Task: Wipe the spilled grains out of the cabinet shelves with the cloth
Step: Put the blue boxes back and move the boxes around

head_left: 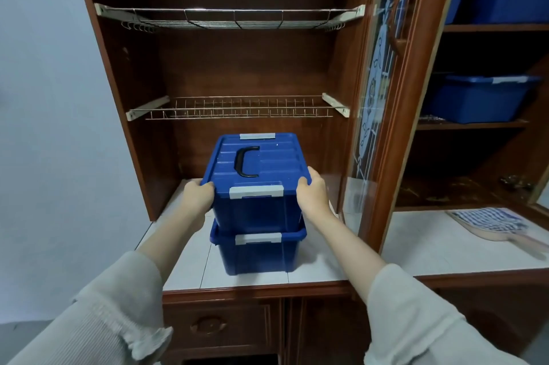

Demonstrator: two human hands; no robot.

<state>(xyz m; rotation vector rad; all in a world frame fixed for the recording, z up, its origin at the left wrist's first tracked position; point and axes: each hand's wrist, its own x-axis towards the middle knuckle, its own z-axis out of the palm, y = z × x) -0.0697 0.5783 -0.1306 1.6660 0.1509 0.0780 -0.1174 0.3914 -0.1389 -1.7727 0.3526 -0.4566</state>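
step in hand looked like clearing the stacked boxes out of the left compartment of the cabinet (pixel 133 82) so the surface under them could be wiped. to do it well: lift the upper blue box (pixel 261 162) straight up off the lower blue box (pixel 258 254) it sat on, keep it level, mind the lower wire rack (pixel 237 109) above, and set it down away from the surfaces to be wiped.

left hand (pixel 198 195) gripped the left edge of the upper box, fingers curled over the lid rim. right hand (pixel 313 195) did the same on the right edge, fingers hooked over the lid. both held the box; neither held the cloth.

further right, past the open glass door (pixel 377 91), more blue boxes (pixel 481 100) sat on the right compartment's shelves. dark specks on the bottom shelf (pixel 430 195) there were possibly the spilled grains, too blurred to be sure. the checked cloth (pixel 490 220) lay on the white tiled worktop (pixel 430 246) at far right, well apart from both hands.
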